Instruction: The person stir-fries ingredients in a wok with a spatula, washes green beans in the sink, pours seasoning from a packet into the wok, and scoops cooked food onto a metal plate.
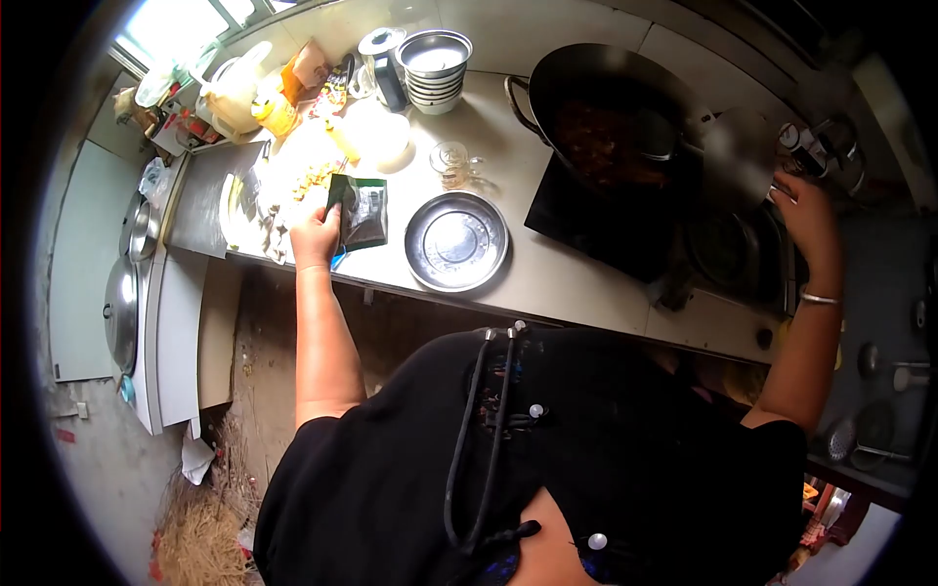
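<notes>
My left hand (315,237) is closed on the edge of a dark green packet (363,213) with a shiny, see-through-looking front, over the counter's front edge. To the right of the packet is a round metal dish (456,241), with a small glass cup (450,161) behind it. Far to the right, my right hand (803,210) has its fingers closed at the edge of a grey, rounded metal piece (740,161), blurred and lid-like. That piece is beside a black wok (562,83) holding brownish-red food (598,137). A dark rounded utensil part shows inside the wok.
A stack of metal bowls (435,68) and a clear jug (381,63) stand at the back wall. Bottles and bags (283,103) crowd the bright left corner. The wok sits on a black stove (596,220). Ladles and strainers (840,439) hang at the right.
</notes>
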A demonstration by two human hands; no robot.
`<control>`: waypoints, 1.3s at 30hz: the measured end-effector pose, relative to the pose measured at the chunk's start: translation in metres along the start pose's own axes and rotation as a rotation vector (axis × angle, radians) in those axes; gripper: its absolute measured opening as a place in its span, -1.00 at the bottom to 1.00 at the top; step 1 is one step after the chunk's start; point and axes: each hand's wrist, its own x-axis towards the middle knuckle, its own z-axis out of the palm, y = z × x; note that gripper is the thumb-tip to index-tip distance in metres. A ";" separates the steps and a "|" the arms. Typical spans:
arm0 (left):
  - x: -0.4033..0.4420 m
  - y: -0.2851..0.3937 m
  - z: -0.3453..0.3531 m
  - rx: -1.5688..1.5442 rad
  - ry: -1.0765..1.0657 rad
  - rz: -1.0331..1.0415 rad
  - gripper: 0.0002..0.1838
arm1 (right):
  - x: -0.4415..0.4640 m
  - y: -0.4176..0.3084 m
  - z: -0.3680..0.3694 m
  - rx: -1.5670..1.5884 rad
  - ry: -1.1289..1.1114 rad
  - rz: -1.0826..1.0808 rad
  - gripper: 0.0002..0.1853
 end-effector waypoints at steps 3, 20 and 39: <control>0.010 -0.003 0.006 0.093 -0.005 -0.027 -0.67 | -0.013 -0.019 -0.001 -0.091 0.039 0.050 -0.67; 0.052 -0.022 0.022 0.197 -0.067 -0.189 -0.60 | -0.053 -0.002 0.044 0.097 0.007 0.299 -0.70; 0.039 -0.127 0.060 0.450 -0.125 -0.210 -0.32 | -0.074 -0.012 0.064 0.213 -0.111 0.439 -0.60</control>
